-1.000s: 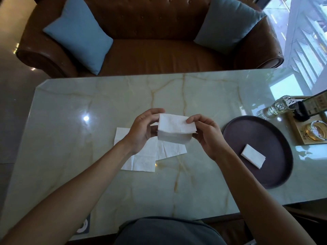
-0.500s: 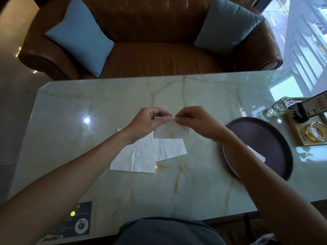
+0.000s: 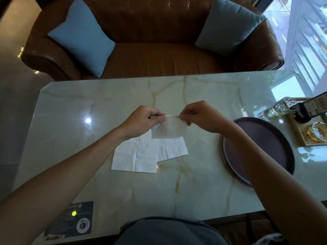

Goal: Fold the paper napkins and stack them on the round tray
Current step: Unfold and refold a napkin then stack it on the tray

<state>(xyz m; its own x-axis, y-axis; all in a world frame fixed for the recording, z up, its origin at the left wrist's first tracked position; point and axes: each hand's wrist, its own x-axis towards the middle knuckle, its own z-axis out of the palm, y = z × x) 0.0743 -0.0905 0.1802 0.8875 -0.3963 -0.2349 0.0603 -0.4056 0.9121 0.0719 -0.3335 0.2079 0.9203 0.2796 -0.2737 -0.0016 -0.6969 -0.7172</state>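
A white folded napkin (image 3: 169,129) hangs above the marble table, held by its top edge. My left hand (image 3: 143,119) pinches the top left corner and my right hand (image 3: 200,115) pinches the top right corner. Under it, unfolded white napkins (image 3: 141,156) lie flat and overlapping on the table. The dark round tray (image 3: 276,138) sits to the right, partly behind my right forearm, which hides whatever lies on its near side.
A glass bottle (image 3: 277,109), a dark card stand (image 3: 307,110) and a gold ring-shaped object on a wooden board (image 3: 316,132) stand at the right edge. A dark device with a yellow light (image 3: 70,220) lies at the near left. A brown sofa (image 3: 159,41) faces the table.
The napkin went from being held open and flat between both hands to hanging folded from its pinched top edge. My right arm moved over the tray, hiding the folded napkin seen on it earlier.
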